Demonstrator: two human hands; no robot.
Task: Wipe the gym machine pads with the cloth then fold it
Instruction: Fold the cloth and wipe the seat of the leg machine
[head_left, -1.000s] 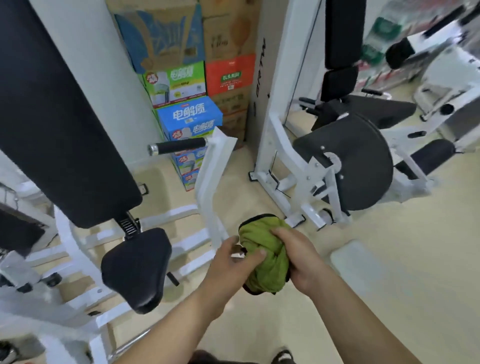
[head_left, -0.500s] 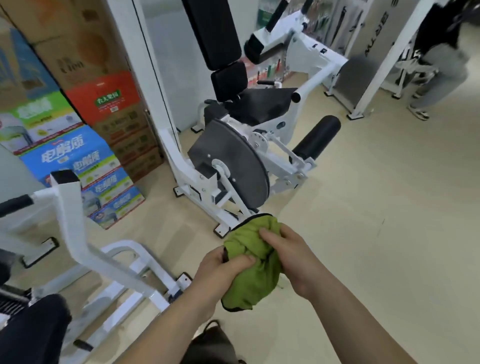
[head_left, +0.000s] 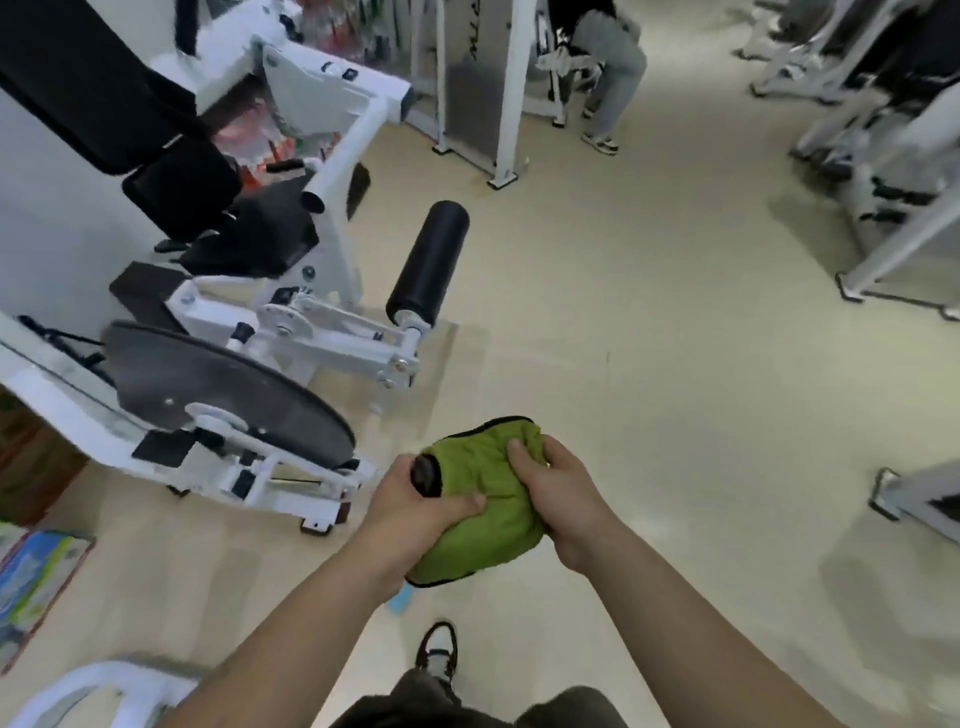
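Green cloth (head_left: 483, 499) held bunched, just right of the machine (head_left: 291, 322) base.
The left hand (head_left: 415, 506) and right hand (head_left: 561, 499) each curl a tight grip on it. Open floor (head_left: 649, 338) lies right of the machine; its black roller pad (head_left: 428, 262) juts into it, a seated person (head_left: 608, 67) beyond.

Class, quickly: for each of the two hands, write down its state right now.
Left hand: closed, gripping the green cloth.
Right hand: closed, gripping the same cloth from the other side.
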